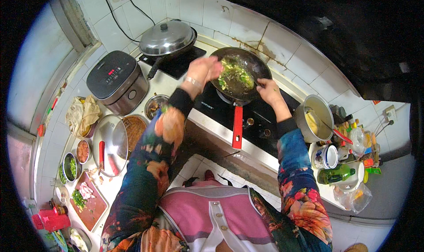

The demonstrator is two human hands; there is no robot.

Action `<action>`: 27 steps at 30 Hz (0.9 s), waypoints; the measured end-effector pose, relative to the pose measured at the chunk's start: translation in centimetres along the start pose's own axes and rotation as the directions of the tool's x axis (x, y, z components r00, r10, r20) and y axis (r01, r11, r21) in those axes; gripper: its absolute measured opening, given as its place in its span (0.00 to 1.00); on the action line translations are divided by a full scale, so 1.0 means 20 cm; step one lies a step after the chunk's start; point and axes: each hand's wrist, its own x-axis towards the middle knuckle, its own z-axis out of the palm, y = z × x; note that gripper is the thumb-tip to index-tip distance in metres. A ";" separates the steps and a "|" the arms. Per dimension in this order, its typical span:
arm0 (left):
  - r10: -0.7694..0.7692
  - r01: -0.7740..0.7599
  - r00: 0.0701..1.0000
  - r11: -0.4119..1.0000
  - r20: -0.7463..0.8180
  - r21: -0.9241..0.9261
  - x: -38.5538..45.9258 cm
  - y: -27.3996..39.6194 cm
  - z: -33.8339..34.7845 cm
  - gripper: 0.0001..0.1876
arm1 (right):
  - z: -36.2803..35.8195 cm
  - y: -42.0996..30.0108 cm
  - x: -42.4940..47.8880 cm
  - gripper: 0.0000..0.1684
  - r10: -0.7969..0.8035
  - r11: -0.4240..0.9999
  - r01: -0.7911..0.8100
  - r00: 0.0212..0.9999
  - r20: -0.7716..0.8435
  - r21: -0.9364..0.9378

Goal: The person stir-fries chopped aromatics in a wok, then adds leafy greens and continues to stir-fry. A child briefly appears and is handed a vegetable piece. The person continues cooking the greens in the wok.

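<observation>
A dark frying pan (236,89) with a red handle (237,128) sits on the black cooktop (212,103), holding chopped green and pale pieces in what looks like oil. My left hand (203,70) is at the pan's left rim, blurred; whether it holds anything does not show. My right hand (267,89) is at the right rim, its fingers closed around a dark, thin thing that cannot be made out well. Neither hand touches the red handle.
Left of the pan stand a lidded wok (167,40), a rice cooker (117,81), a glass lid (110,144), small bowls and a cutting board (88,200) with chopped food. At right are a pot (314,118) with a ladle, an oil bottle (335,174) and several condiments. A range hood (318,30) overhangs.
</observation>
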 end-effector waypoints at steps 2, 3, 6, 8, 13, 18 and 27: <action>-0.202 0.132 0.966 0.924 0.164 0.359 -0.11 -0.18 -0.24 0.15 | -0.02 0.04 -0.09 0.22 -0.144 0.987 0.149 0.985 0.098 -0.052; -0.297 0.256 0.922 0.949 0.248 0.183 -0.18 -0.35 -0.33 0.18 | -0.12 0.01 -0.18 0.23 -0.144 0.981 0.160 0.979 0.144 -0.106; -0.614 0.510 0.775 0.749 0.152 0.422 -0.44 -0.61 -0.28 0.32 | -0.48 -0.04 -0.30 0.22 -0.118 0.931 0.193 0.962 0.245 -0.311; -0.619 0.471 0.695 0.776 0.364 0.419 -0.54 -0.72 -0.18 0.34 | -0.68 -0.15 -0.36 0.22 -0.052 0.844 0.162 0.974 0.221 -0.511; -0.492 0.401 0.821 0.858 0.290 0.321 -0.64 -0.84 0.03 0.13 | -0.62 -0.14 -0.26 0.22 0.005 0.802 0.136 0.972 0.234 -0.582; -0.495 0.394 0.837 0.841 0.233 0.370 -0.66 -0.76 -0.04 0.06 | -0.28 -0.15 -0.06 0.21 -0.004 0.952 0.015 0.999 0.037 -0.307; -0.395 0.344 0.888 0.910 0.235 0.232 -0.73 -0.74 -0.17 0.09 | -0.04 -0.19 -0.26 0.22 -0.126 0.984 0.144 0.979 0.159 -0.109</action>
